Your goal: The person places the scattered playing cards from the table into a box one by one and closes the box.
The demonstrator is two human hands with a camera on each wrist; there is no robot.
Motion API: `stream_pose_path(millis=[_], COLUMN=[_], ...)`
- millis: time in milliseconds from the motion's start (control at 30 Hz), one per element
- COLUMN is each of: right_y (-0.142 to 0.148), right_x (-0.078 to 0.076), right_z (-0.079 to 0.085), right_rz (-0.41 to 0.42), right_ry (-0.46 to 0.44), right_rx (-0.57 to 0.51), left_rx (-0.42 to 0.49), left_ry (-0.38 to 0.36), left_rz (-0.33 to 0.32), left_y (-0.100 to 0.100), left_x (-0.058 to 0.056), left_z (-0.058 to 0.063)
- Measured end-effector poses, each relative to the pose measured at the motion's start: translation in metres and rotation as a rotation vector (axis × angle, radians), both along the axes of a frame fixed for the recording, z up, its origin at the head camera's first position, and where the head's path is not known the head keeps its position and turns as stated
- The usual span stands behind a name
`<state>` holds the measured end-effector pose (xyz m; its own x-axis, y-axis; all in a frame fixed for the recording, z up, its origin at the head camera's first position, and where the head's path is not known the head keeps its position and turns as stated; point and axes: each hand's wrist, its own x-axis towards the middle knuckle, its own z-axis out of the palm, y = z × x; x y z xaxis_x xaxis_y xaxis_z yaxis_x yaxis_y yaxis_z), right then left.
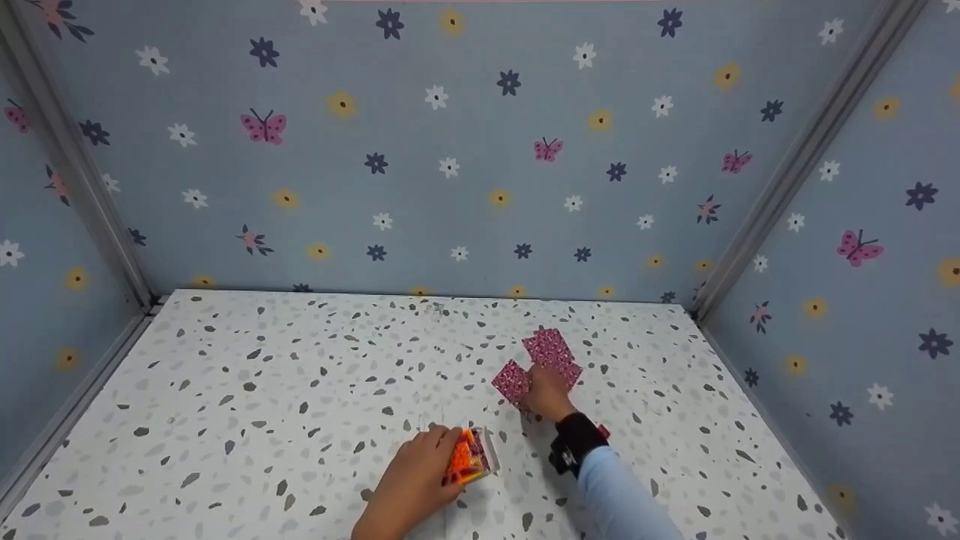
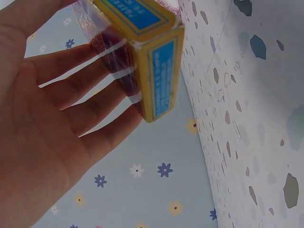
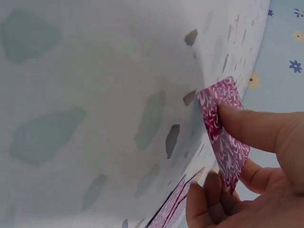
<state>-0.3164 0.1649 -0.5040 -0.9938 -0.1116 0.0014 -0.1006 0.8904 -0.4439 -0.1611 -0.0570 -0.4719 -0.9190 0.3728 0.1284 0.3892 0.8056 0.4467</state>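
My card [image 3: 229,154] is pink with white swirls, the box [image 2: 141,52] yellow with blue labels, my sleeve [image 1: 626,495] pale blue, the table [image 1: 345,397] white with grey flecks, and the wall [image 1: 480,142] blue with flowers.

A tabletop [image 1: 262,420] stretches between a left wall [image 1: 45,300] and a right wall [image 1: 862,300], with a back wall [image 1: 420,135] behind it. At the near part, around the middle, is a box [image 1: 470,457], with the left hand [image 1: 420,472] on its left side. Farther back and to the right, loose cards [image 1: 549,346] lie together on the tabletop. The right hand [image 1: 547,392] is just in front of them, with a single card [image 3: 225,137] between its thumb and fingers. A band [image 1: 581,435] sits around the right wrist.
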Motion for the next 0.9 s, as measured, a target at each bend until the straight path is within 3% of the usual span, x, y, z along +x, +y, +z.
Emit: stream_pose_path(millis=[133, 333, 500, 700, 767, 900], right_y=[0.001, 0.003, 0.001, 0.002, 0.004, 0.006], right_x=[0.005, 0.013, 0.023, 0.041, 0.048, 0.063], right_z=[0.002, 0.006, 0.015, 0.032, 0.038, 0.048], right_rz=[0.029, 0.071, 0.069, 0.029, 0.038, 0.14], right_ry=[-0.023, 0.029, 0.032, 0.027, 0.064, 0.185], right_rx=[-0.126, -0.201, -0.287, -0.443, -0.462, -0.478], left_rx=[-0.005, -0.007, -0.011, -0.006, 0.001, 0.002], left_ry=[-0.003, 0.013, -0.003, 0.053, 0.058, 0.074], left_rz=[-0.001, -0.01, -0.005, -0.01, -0.011, -0.012], left_y=[0.001, 0.001, 0.001, 0.002, 0.002, 0.001], left_x=[0.0, 0.001, 0.0, 0.001, 0.001, 0.001], left_z=[0.0, 0.0, -0.001, -0.003, -0.002, -0.002])
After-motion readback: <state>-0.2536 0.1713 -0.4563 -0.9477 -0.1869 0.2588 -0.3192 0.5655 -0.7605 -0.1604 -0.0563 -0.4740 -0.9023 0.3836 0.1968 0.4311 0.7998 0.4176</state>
